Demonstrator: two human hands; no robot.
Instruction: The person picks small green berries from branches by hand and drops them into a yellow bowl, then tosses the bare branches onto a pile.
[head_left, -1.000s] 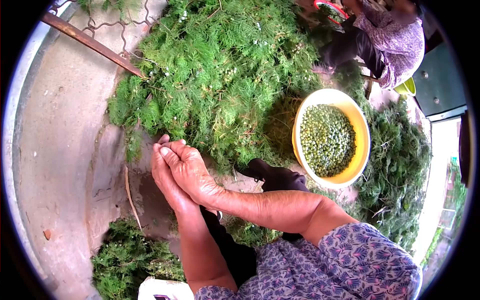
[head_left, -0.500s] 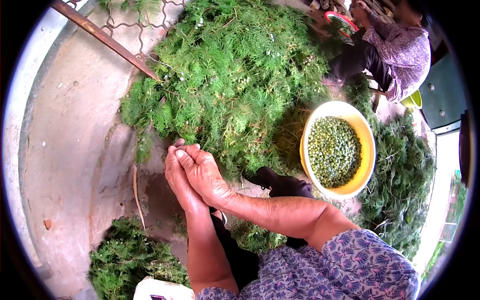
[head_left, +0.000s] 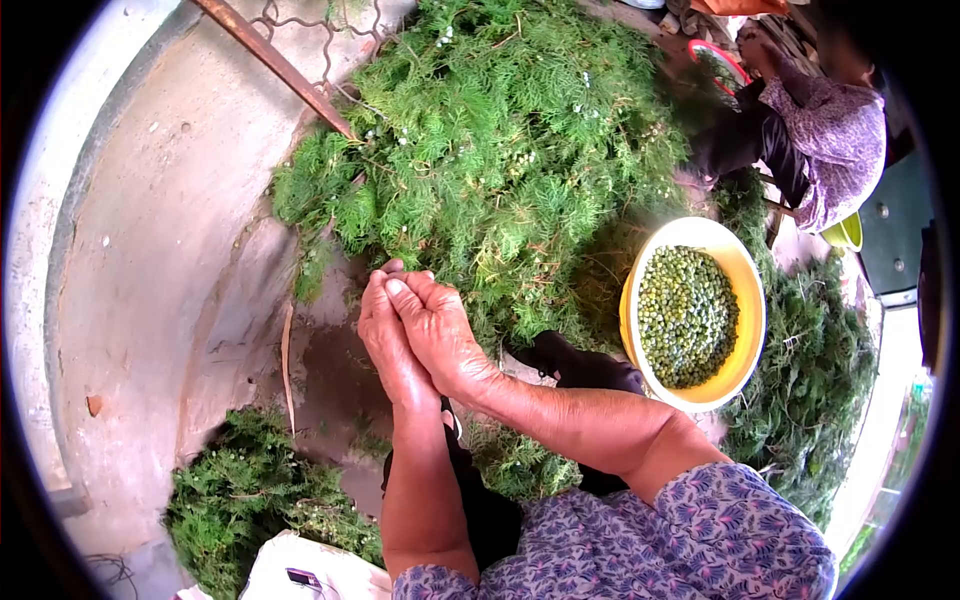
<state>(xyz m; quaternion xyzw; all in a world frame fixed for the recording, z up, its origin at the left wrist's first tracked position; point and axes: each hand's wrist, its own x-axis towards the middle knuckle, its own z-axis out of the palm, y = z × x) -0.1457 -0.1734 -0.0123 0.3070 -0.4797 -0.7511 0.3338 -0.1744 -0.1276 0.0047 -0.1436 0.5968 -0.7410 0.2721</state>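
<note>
My left hand (head_left: 385, 345) and my right hand (head_left: 445, 335) are pressed together in front of me, palms facing, fingers closed. The right hand lies over the left, its thumb on top. Anything between them is hidden. Just beyond the fingertips rises a large heap of green conifer branches (head_left: 510, 150) dotted with pale berries. To the right of my hands, a yellow bucket (head_left: 752, 345) holds many small green berries (head_left: 688, 315).
A smaller pile of branches (head_left: 250, 500) lies at lower left, by a white object (head_left: 270, 572); more greenery (head_left: 800, 360) is right of the bucket. A seated person (head_left: 830, 150) works at upper right near a red-rimmed container (head_left: 718, 62). A rusty bar (head_left: 280, 70) slants across upper left.
The view has shifted, so the heap and bucket sit slightly farther right. My hands stay pressed together in nearly the same pose.
</note>
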